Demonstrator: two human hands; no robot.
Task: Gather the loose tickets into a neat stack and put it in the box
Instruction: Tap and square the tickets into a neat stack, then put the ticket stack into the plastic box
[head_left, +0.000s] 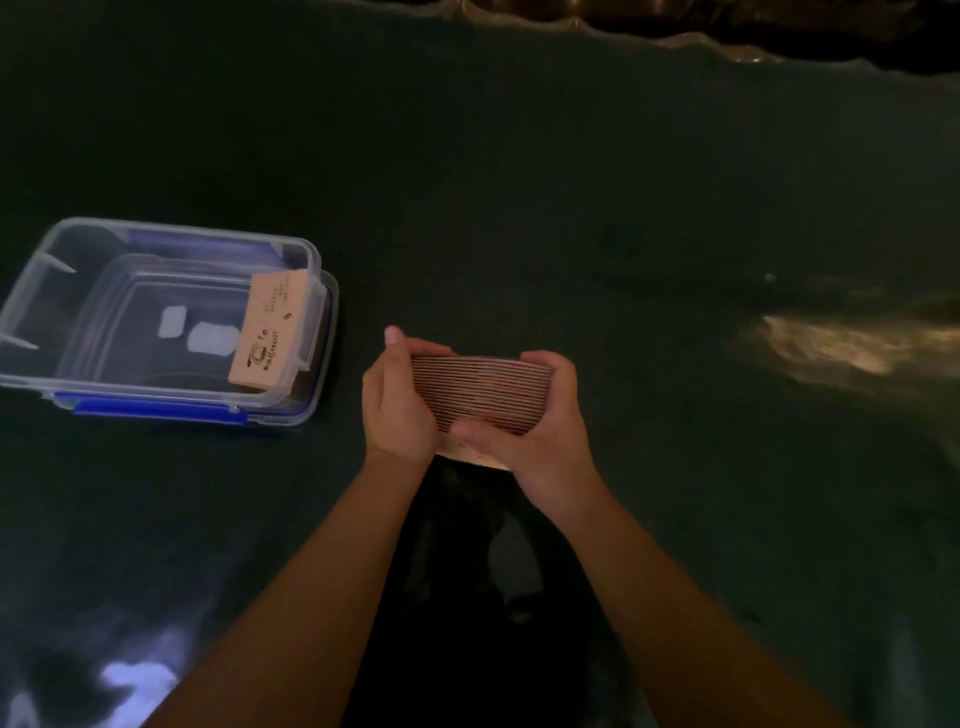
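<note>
- Nearest, two bare forearms reach forward from the bottom edge over a dark table (519, 182); between them the surface is too dark to read.
- The left hand (397, 400) is closed on the left end of the stack of tickets (480, 392), palm pressed to that end, with one fingertip showing above its far left corner.
- The right hand (540, 415) is closed on the right end, fingers curled over the far top corner and the thumb lying along the near lower edge.
- The stack is held on edge between the two hands, near the middle of the view, with its many thin edges facing up. The edges look fairly level, though the pack bows slightly, and a pale strip shows just below it by the right thumb; whether that is a slipped ticket I cannot tell.
- No loose tickets show on the table, so the gathering seems finished; I judge the step in hand to be squaring the pack.
- Farther off and to the left stands the clear plastic box (156, 239), open, with blue clasps along its near side. One small bundle of tickets (270, 330) already leans against its right inner wall.
- The next move, as I judge it, calls for keeping both ends pinched so nothing fans out, carrying the pack left and slightly away, over the near right rim, and lowering it onto the bare floor of the box left of the leaning bundle.
</note>
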